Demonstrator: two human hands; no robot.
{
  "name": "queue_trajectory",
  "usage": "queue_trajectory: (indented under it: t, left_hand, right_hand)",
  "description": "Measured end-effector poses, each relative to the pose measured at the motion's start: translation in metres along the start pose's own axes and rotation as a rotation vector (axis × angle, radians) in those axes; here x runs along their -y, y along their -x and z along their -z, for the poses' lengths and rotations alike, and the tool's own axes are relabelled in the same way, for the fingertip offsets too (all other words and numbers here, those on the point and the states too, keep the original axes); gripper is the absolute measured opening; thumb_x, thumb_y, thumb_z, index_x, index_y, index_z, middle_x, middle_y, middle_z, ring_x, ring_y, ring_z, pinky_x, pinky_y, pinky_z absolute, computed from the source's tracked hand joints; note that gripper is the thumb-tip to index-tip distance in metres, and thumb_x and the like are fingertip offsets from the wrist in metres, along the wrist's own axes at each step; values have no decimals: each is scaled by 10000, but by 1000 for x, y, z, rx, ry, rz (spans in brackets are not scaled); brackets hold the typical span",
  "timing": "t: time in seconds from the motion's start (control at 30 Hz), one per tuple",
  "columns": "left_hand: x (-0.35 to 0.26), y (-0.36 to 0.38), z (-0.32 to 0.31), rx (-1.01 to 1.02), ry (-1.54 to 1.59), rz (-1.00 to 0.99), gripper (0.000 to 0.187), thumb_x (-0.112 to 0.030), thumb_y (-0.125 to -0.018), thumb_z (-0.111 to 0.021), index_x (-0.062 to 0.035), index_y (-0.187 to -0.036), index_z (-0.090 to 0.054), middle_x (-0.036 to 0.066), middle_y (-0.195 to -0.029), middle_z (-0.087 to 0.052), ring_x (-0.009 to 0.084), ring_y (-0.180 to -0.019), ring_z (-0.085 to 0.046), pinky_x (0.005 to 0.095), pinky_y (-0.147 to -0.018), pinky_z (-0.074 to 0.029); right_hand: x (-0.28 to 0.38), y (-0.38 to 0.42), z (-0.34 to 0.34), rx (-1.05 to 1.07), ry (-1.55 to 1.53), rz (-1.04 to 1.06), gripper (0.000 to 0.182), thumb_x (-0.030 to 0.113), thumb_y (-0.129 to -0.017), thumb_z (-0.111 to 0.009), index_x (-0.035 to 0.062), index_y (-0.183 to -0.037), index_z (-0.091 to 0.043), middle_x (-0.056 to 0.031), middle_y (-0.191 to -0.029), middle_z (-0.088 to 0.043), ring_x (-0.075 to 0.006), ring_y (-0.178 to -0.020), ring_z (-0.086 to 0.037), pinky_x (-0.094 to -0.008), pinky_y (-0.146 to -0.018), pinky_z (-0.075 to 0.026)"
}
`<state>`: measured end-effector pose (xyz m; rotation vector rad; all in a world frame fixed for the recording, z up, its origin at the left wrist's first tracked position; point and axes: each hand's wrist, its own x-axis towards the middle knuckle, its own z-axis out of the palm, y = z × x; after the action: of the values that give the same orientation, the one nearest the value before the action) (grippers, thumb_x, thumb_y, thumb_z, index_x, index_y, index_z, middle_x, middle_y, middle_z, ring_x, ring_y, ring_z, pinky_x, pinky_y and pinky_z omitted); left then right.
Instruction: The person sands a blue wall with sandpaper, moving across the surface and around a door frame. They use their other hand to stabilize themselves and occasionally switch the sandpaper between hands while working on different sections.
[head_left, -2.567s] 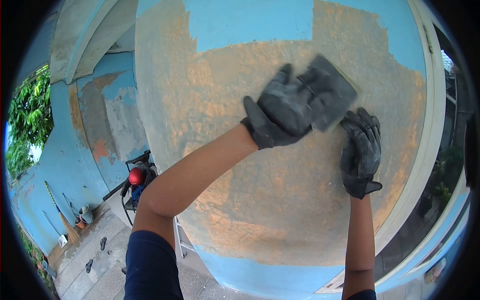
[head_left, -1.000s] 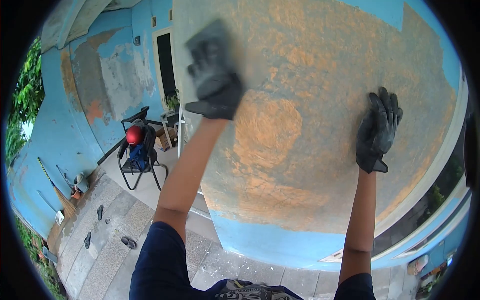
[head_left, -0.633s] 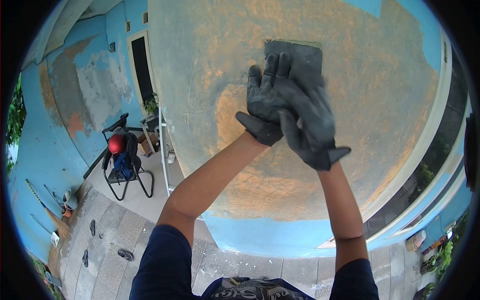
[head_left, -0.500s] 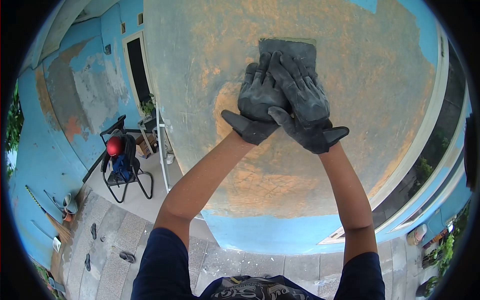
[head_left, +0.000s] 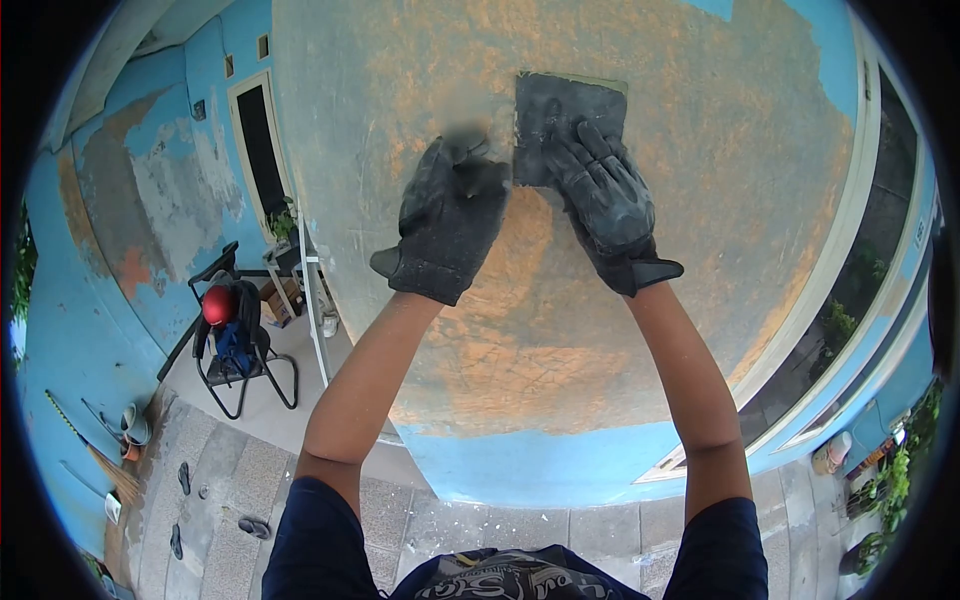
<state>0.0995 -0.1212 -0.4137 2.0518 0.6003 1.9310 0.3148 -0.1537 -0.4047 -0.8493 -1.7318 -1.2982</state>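
A dark, roughly square sheet [head_left: 534,118] lies flat against the worn grey and orange wall [head_left: 500,380]. Its left edge and upper part show. My right hand [head_left: 602,190], in a black work glove, presses on the sheet's right half with its fingers stretched upward. Just left of the sheet is my left hand [head_left: 455,215], gloved too and off the sheet. Its fingers are curled and their tips are blurred, so whether they hold anything is hidden.
Left of the wall stands a black chair [head_left: 245,370] with a red helmet [head_left: 217,305] on it. Sandals [head_left: 254,526] and a broom [head_left: 115,474] are at the lower left. A long window [head_left: 790,375] curves along the right.
My left hand has come off the sheet and moved left and slightly down, its fingers curling. My right hand stays on the sheet. More of the sheet shows.
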Motion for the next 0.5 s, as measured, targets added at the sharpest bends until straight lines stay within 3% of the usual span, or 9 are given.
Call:
queue_trajectory:
  t: [0.13, 0.2, 0.33, 0.43, 0.5]
  left_hand:
    - [-20, -16, -3, 89, -230, -33, 455, -271, -927, -763, -46, -1294, -617, 86, -1150, -699, 196, -1080, -675, 363, -949, -534]
    - [-28, -26, -5, 155, -303, -41, 416, -329, -935, -739, -38, -1220, -658, 83, -1062, -720, 185, -1026, -684, 366, -922, -529]
    - [-42, -35, -8, 247, -171, 115, 316, -282, -939, -724, -24, -1120, -697, 79, -966, -720, 185, -934, -690, 359, -862, -544]
    - [-30, -36, -11, 282, -173, 118, 275, -259, -949, -708, -13, -1072, -719, 74, -916, -713, 168, -850, -684, 323, -780, -552]
    - [-26, -36, -9, 335, -88, 74, 330, -371, -970, -622, -74, -1052, -740, 112, -982, -746, 270, -938, -688, 396, -861, -532]
  right_hand:
    - [1, 1, 4, -37, -72, -1, 443, 116, -838, -756, 133, -1277, -690, -62, -1331, -693, -274, -1362, -565, -487, -1091, -487]
    - [2, 0, 5, -69, -112, 4, 455, 128, -835, -765, 137, -1282, -687, -72, -1328, -694, -279, -1364, -563, -492, -1092, -485]
    - [5, -2, 16, -131, -325, 1, 513, 214, -831, -801, 125, -1317, -661, -107, -1344, -679, -307, -1358, -567, -502, -1096, -479]
    - [26, -13, 31, -81, -180, -48, 563, 282, -828, -813, 104, -1334, -642, -119, -1359, -667, -323, -1341, -581, -506, -1098, -480]
    - [36, -16, 31, -55, -61, -96, 572, 296, -846, -798, 100, -1356, -627, -129, -1400, -635, -329, -1352, -570, -506, -1110, -475]
